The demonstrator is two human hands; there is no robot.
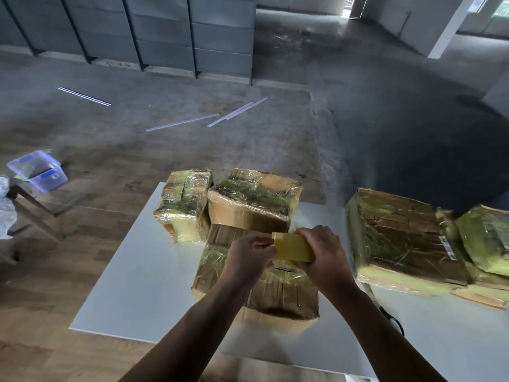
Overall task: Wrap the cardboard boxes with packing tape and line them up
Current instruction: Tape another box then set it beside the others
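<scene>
Packing tape (293, 247) is sitting in your right hand (326, 255), whose fingers are curling round the yellow roll just above the box (281, 296) lying in the middle of the white bench (137, 285). Your left hand (249, 257) is pinching at the roll's left edge, seemingly picking up the loose end. The roll is probably feeling light and stiff, but the film is thin, sticky and quick to fold on itself, so you are better off keeping the end taut and gripping the roll by its sides. The box is looking soft-cornered and slick where film is already covering it, so take it by the bare cardboard edges. A small box (183, 205) and a larger box (253, 202) are standing wrapped just behind it, and a flat box (399, 235) is lying to the right.
</scene>
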